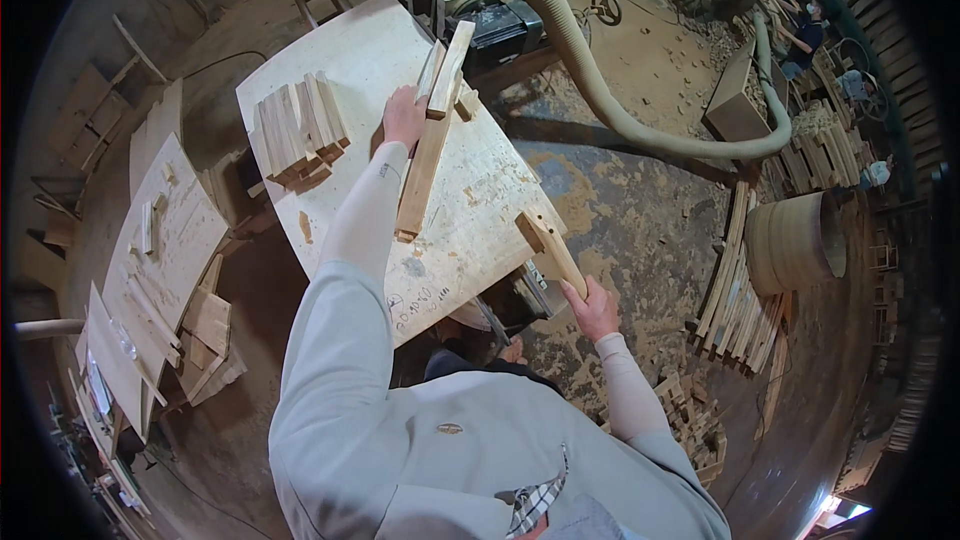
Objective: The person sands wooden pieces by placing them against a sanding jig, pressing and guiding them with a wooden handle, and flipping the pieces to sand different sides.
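On a pale board-topped work table, a long wooden bar lies lengthwise, with shorter wooden pieces against its far end. My left hand is closed at the side of a short wooden strip beside that bar; its fingertips are partly hidden. My right hand, off the table's right edge, grips a wooden stick. A short block sits at the stick's far end, over the table corner. Left of my left hand rests a stack of wooden pieces.
A black motor stands at the table's far edge. A thick hose curves across the right side. Boards with loose strips stand at left. A round drum and stacked slats are at right. Another person is far right.
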`<state>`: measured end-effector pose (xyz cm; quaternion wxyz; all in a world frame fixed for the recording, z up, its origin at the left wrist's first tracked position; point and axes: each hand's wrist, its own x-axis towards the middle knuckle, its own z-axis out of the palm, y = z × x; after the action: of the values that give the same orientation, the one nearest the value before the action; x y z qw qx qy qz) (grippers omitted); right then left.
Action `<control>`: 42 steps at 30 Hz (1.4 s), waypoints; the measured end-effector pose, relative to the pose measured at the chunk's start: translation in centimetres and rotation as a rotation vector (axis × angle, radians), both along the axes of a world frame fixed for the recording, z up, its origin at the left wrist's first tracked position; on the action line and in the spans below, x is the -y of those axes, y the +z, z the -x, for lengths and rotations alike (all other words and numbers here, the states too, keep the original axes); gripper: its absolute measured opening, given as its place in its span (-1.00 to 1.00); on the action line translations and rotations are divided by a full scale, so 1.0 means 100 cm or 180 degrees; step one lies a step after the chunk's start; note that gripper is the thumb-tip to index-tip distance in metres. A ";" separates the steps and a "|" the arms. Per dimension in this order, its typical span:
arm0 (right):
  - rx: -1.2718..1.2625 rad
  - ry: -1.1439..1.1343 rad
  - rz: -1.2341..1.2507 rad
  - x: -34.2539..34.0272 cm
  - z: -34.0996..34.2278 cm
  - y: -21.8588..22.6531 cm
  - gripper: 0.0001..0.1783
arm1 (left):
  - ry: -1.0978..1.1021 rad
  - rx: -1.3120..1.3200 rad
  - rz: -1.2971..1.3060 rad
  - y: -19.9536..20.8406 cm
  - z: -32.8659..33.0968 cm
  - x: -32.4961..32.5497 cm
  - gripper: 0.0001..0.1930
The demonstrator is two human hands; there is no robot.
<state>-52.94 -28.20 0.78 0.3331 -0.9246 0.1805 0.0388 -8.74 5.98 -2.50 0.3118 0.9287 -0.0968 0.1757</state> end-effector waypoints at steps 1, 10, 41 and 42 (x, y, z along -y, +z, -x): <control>-0.0038 -0.0046 0.0033 0.004 0.002 0.001 -0.33 | -0.0058 -0.0048 0.0015 0.002 0.006 0.015 -0.63; -0.0237 -0.0017 -0.0004 0.007 -0.003 0.018 -0.34 | 0.0558 0.0116 -0.0054 0.031 -0.005 0.010 -0.60; -0.0496 0.0152 -0.0121 0.016 -0.006 0.049 -0.34 | -0.0309 -0.0839 -0.0340 0.025 0.019 -0.003 -0.46; -0.0507 0.0124 -0.0127 0.018 -0.005 0.048 -0.34 | -0.0264 -0.1106 -0.0301 0.026 0.016 0.004 -0.46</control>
<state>-52.42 -30.01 5.62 0.3352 -0.9152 0.1876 0.1223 -10.37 5.61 0.08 0.2868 0.9539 -0.0878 -0.0052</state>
